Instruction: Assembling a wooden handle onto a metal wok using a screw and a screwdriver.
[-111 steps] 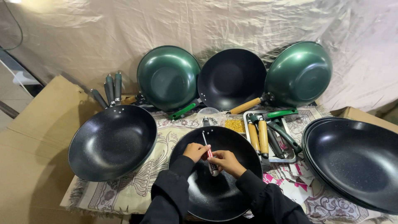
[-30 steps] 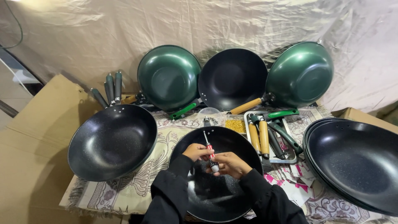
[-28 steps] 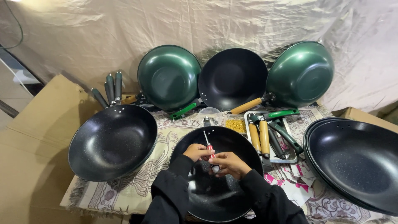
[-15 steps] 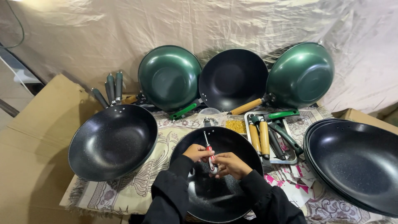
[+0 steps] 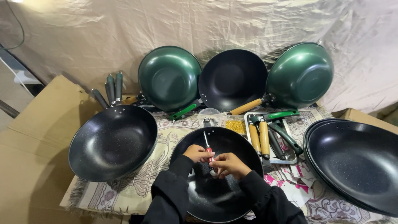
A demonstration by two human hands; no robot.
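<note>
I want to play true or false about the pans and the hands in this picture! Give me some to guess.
1. Both hands hold a screwdriver with a red handle. True.
2. The pan under the hands is bright green. False: it is black.
3. Two green pans lean against the cloth at the back. True.
4. The metal tray holds spoons. False: it holds pan handles, wooden and green.
5. The left hand rests on the cardboard. False: it is over the black pan.

Leaning against backdrop sheet (image 5: pixel 248 20): two green woks (image 5: pixel 169 76), one black wok (image 5: pixel 232 79); lying alongside: handle tray (image 5: pixel 271 139), stacked pans (image 5: pixel 356 161).
</note>
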